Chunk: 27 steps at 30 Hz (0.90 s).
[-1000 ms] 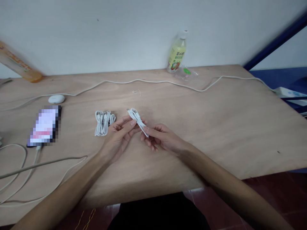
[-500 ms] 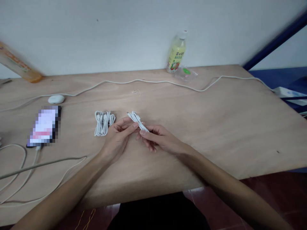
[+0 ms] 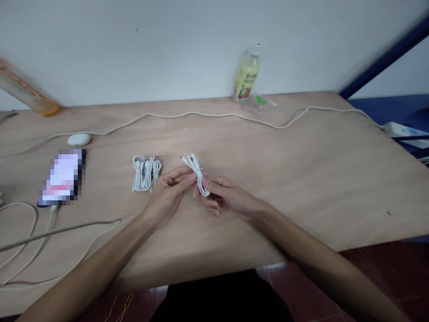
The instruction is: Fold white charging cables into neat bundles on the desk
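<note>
Both my hands meet over the middle of the wooden table (image 3: 301,179). Between them is a small folded bundle of white cable (image 3: 196,171), its plug end pointing up and left. My left hand (image 3: 169,190) pinches the bundle from the left with thumb and forefinger. My right hand (image 3: 224,198) grips its lower end, fingers curled. A second white cable bundle (image 3: 145,172) lies flat on the table just left of my left hand.
A phone (image 3: 62,177) with a charging lead lies at the left, a white oval object (image 3: 79,139) behind it. A long white cord (image 3: 214,115) crosses the back. A drink bottle (image 3: 247,76) and clear wrapper (image 3: 260,102) stand by the wall. Loose cords lie front left.
The bundle has turned slightly in my fingers and sits a little lower and more upright. Both hands shifted only a little; the bundle on the table has not moved.
</note>
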Tool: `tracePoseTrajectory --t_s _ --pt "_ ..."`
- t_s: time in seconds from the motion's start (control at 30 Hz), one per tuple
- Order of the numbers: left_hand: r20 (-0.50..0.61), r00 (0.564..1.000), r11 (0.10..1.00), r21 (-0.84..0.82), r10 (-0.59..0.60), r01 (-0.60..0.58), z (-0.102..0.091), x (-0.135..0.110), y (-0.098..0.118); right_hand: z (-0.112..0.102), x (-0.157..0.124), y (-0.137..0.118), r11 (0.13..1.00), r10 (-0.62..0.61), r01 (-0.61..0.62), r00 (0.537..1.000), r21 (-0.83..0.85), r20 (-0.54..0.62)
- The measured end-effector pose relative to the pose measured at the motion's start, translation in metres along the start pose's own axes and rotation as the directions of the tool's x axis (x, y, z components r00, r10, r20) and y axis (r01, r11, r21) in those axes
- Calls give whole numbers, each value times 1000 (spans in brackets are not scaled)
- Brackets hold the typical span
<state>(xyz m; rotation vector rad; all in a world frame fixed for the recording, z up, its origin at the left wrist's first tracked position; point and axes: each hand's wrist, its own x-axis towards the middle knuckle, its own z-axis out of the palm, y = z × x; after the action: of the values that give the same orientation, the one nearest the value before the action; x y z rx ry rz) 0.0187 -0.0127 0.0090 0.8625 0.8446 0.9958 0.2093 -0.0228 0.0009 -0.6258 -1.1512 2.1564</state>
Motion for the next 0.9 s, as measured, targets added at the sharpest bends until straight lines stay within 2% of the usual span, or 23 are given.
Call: tracePoseTrajectory --t_s 0.2,0.53,0.9 --pt "-19 997 993 -94 -71 69 -1 0 -3 2 -4 -3 992 86 -90 995 87 45" --pt "-17 1000 992 -130 -6 3 4 -1 1 2 -3 -5 985 147 -153 987 80 70" --pt "-87 996 999 -44 11 -15 2 0 2 0 3 4 1000 24 -24 1000 -17 -10"
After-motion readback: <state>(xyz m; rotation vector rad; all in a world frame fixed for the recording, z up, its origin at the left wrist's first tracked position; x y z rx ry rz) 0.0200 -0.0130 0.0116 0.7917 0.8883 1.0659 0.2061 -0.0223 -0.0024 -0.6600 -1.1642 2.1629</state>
